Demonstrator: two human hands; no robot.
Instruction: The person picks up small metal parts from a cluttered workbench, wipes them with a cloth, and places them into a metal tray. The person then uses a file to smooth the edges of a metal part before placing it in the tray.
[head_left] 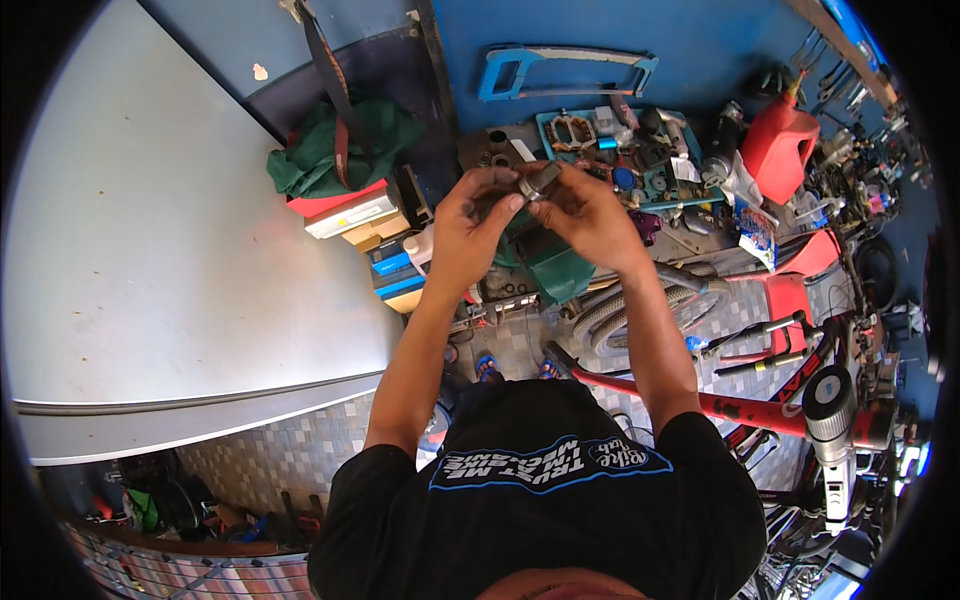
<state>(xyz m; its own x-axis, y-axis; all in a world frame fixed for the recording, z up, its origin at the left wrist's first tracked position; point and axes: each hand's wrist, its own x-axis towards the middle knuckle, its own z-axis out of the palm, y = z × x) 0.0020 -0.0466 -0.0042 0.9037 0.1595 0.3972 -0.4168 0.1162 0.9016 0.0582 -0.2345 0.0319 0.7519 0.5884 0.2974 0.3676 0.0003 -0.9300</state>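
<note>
Both my hands are raised together over the front of a cluttered workbench (690, 240). Between them is a small grey metal part (540, 181), roughly cylindrical with a ring-like end; its exact kind is too small to tell. My left hand (474, 222) pinches its left end between thumb and fingers. On the other side my right hand (592, 215) has its thumb and bent fingers closed round it. Dark smudges mark the fingers. Below the hands hangs a dark green cloth (556, 272) at the bench's front edge.
A tray (690, 196) of loose parts, bike pedals (570, 131) and a red jug (779, 150) stand beyond my hands. A blue hacksaw (566, 72) hangs on the wall. Stacked boxes (352, 214) are at left, a red bike frame (730, 408) at right.
</note>
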